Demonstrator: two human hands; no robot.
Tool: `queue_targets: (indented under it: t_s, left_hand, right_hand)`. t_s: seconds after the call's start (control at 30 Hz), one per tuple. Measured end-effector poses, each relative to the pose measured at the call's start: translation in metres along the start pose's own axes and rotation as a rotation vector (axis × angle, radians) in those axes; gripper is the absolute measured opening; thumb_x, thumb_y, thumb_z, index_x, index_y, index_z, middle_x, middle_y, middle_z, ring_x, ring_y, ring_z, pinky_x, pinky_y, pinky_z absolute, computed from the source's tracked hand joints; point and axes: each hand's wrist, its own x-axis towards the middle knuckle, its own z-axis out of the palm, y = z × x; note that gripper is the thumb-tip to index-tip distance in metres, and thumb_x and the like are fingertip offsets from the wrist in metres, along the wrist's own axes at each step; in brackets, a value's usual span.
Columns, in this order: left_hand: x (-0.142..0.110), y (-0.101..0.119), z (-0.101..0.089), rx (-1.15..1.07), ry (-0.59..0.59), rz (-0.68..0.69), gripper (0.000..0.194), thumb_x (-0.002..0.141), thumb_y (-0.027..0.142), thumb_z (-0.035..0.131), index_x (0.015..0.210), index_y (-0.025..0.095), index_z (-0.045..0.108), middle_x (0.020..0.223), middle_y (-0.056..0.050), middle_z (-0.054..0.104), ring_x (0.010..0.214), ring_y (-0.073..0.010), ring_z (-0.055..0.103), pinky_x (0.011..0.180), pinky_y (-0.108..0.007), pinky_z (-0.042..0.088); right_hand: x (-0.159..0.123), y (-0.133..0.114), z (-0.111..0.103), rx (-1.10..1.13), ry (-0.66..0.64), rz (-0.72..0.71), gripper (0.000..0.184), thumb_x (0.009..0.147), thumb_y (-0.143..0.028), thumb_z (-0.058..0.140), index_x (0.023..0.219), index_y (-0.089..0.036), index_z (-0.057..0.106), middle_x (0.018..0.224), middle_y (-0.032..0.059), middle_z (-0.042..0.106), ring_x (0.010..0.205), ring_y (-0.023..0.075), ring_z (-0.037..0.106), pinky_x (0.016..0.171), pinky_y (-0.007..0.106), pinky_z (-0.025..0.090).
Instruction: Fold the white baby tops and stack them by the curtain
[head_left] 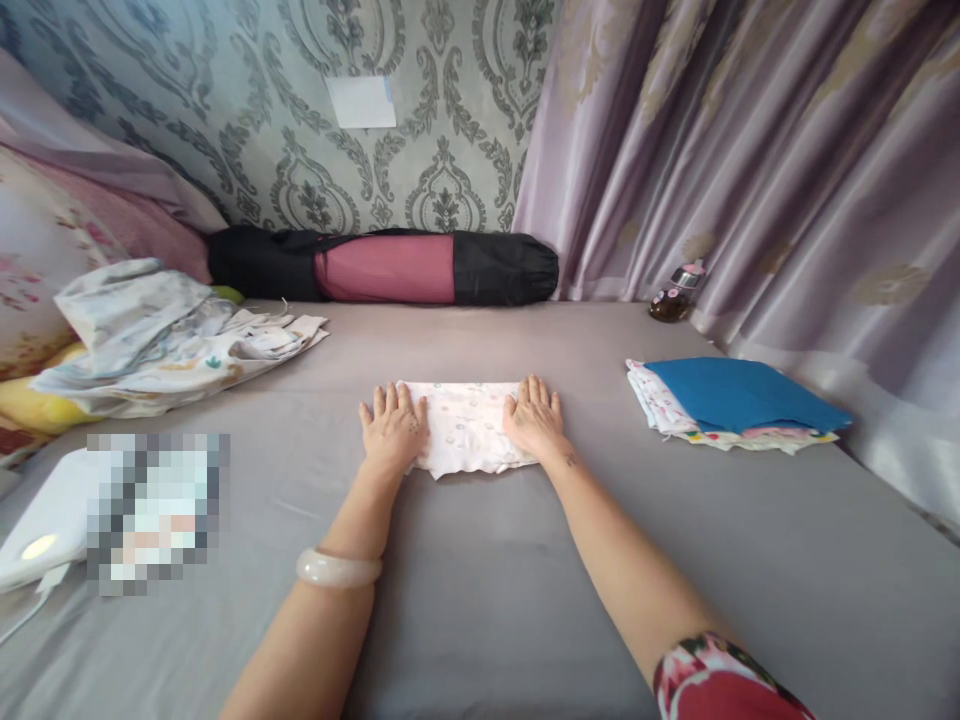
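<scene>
A white cloth with a small pale print (469, 425) lies folded into a flat rectangle on the grey bed sheet (480, 560). Its near edge looks uneven and wavy. My left hand (393, 420) rests flat on the cloth's left end, fingers stretched out and pointing away from me. On the opposite end lies my right hand (534, 415), palm down, with its fingers spread. Neither hand grips anything. A pale bangle (339, 569) circles my left forearm.
At right lies a folded stack topped with blue cloth (742, 392); behind it stands a dark bottle (675, 292). A crumpled printed cloth (165, 335) sits at left, above a white corded device (56, 515) and a blurred-out object (161, 510). A black-and-maroon roll (386, 268) lines the wall.
</scene>
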Motion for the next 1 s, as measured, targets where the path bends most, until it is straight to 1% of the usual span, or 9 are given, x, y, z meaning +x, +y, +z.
queue_targets:
  t_s: [0.1, 0.2, 0.33, 0.47, 0.63, 0.7, 0.8, 0.9, 1.0]
  left_hand:
    - [-0.001, 0.002, -0.001, 0.030, 0.068, 0.051, 0.063, 0.098, 0.040, 0.022, 0.144, 0.003, 0.043, 0.154, -0.021, 0.034, 0.146, -0.0369, 0.023, 0.115, -0.062, 0.019]
    - [-0.003, 0.009, 0.000, 0.058, 0.159, 0.214, 0.058, 0.099, 0.038, 0.021, 0.140, 0.008, 0.048, 0.156, -0.019, 0.033, 0.148, -0.0311, 0.021, 0.119, -0.057, 0.013]
    - [-0.005, 0.017, 0.005, 0.057, 0.062, 0.317, 0.056, 0.100, 0.040, 0.021, 0.144, 0.013, 0.044, 0.152, -0.016, 0.042, 0.144, -0.0284, 0.031, 0.119, -0.052, 0.018]
    - [-0.005, 0.018, 0.009, 0.060, 0.015, 0.304, 0.057, 0.100, 0.042, 0.022, 0.146, 0.013, 0.041, 0.153, -0.016, 0.040, 0.144, -0.0303, 0.032, 0.118, -0.052, 0.020]
    - [-0.003, 0.017, 0.006, -0.024, -0.002, 0.306, 0.054, 0.099, 0.041, 0.029, 0.143, 0.013, 0.044, 0.151, -0.016, 0.042, 0.143, -0.0300, 0.033, 0.117, -0.053, 0.020]
    - [-0.001, 0.016, 0.002, -0.120, 0.017, 0.279, 0.049, 0.099, 0.037, 0.030, 0.139, 0.016, 0.049, 0.149, -0.014, 0.047, 0.141, -0.0269, 0.037, 0.118, -0.052, 0.021]
    - [0.006, 0.011, -0.006, -0.346, 0.142, 0.159, 0.045, 0.099, 0.031, 0.027, 0.132, 0.018, 0.055, 0.139, -0.011, 0.057, 0.133, -0.0226, 0.048, 0.116, -0.047, 0.028]
    - [0.014, 0.001, -0.013, -0.563, 0.267, 0.008, 0.045, 0.098, 0.028, 0.028, 0.127, 0.016, 0.059, 0.129, -0.012, 0.064, 0.124, -0.0221, 0.057, 0.110, -0.040, 0.039]
    - [0.020, -0.011, -0.016, -0.714, 0.291, -0.128, 0.045, 0.096, 0.029, 0.031, 0.124, 0.014, 0.062, 0.126, -0.013, 0.066, 0.121, -0.0225, 0.059, 0.105, -0.035, 0.044]
  right_hand:
    - [-0.003, -0.003, -0.003, -0.017, 0.061, -0.017, 0.063, 0.099, -0.034, 0.020, 0.149, 0.001, 0.032, 0.159, 0.0174, 0.025, 0.148, 0.0295, 0.018, 0.119, 0.052, 0.009]
    - [-0.008, -0.011, -0.006, -0.029, 0.151, -0.112, 0.060, 0.099, -0.033, 0.022, 0.148, -0.001, 0.036, 0.158, 0.0180, 0.028, 0.148, 0.0286, 0.017, 0.119, 0.051, 0.006]
    - [-0.014, -0.022, -0.004, 0.005, 0.098, -0.242, 0.057, 0.100, -0.034, 0.022, 0.150, -0.011, 0.035, 0.160, 0.0130, 0.026, 0.148, 0.0263, 0.018, 0.119, 0.048, 0.010]
    - [-0.014, -0.023, 0.003, -0.001, 0.043, -0.233, 0.056, 0.100, -0.035, 0.024, 0.150, -0.013, 0.036, 0.159, 0.0131, 0.029, 0.147, 0.0274, 0.021, 0.119, 0.048, 0.012]
    - [-0.012, -0.019, 0.005, -0.026, 0.045, -0.238, 0.055, 0.100, -0.034, 0.025, 0.151, -0.015, 0.035, 0.159, 0.0121, 0.029, 0.147, 0.0268, 0.021, 0.119, 0.047, 0.012]
    - [-0.012, -0.020, 0.002, -0.028, 0.034, -0.238, 0.056, 0.100, -0.034, 0.024, 0.151, -0.014, 0.035, 0.158, 0.0127, 0.029, 0.147, 0.0274, 0.022, 0.119, 0.048, 0.013]
    - [-0.015, -0.031, -0.004, -0.029, 0.032, -0.247, 0.056, 0.099, -0.032, 0.025, 0.149, -0.011, 0.037, 0.159, 0.0152, 0.027, 0.147, 0.0287, 0.021, 0.118, 0.052, 0.011]
    - [-0.017, -0.049, -0.006, 0.000, 0.044, -0.321, 0.058, 0.099, -0.032, 0.025, 0.150, -0.009, 0.034, 0.160, 0.0145, 0.023, 0.148, 0.0271, 0.017, 0.119, 0.051, 0.008]
    - [-0.018, -0.065, 0.002, 0.047, 0.016, -0.359, 0.060, 0.100, -0.037, 0.022, 0.151, -0.007, 0.031, 0.160, 0.0143, 0.023, 0.149, 0.0267, 0.016, 0.119, 0.049, 0.010]
